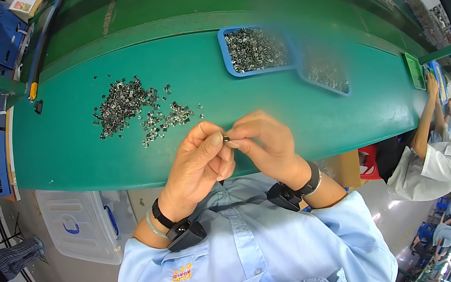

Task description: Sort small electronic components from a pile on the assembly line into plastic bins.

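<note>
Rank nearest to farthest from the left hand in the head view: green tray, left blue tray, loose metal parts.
1. Loose metal parts: ahead-left of the left hand.
2. Left blue tray: farther ahead, rightward.
3. Green tray: far right.

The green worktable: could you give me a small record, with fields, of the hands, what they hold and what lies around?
Left hand: fingertips at a small dark piece, palm partly turned up; hand
Right hand: fingertips at the same piece
Surface: green worktable
Loose pile: many small dark and shiny pieces, beyond the hands, to the left
Blue tray: full of small pieces, beyond the hands, to the right
Second tray: beside it, blurred
</note>
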`<state>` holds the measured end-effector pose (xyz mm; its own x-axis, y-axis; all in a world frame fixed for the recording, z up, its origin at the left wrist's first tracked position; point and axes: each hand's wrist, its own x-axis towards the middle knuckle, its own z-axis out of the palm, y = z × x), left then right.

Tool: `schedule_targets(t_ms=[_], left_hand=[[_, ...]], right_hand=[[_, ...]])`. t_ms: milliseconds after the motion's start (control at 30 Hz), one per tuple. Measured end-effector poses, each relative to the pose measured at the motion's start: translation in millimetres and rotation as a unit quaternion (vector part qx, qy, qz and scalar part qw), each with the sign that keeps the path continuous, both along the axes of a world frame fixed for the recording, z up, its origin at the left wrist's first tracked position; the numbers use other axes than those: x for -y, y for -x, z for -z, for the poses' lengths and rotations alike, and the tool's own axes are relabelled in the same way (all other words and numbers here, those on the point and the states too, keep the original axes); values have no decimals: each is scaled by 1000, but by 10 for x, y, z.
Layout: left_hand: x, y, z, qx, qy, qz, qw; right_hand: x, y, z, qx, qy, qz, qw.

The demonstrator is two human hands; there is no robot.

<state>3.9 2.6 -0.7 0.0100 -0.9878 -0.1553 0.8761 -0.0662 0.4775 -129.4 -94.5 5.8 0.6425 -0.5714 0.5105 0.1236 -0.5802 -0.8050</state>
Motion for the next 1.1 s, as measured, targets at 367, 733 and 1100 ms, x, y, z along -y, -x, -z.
schedule_targets(t_ms=[367,733,1100], left_hand=[[0,-110,-58,54,-16,29,998],[6,-147,-118,76,-46,37,995],[42,-125,-116,127,-54,49,989]], right_hand=[[42,-7,50,16,36,-41,998],[84,-16,129,22,-59,-68,996],[94,30,159,5,-83,-70,994]])
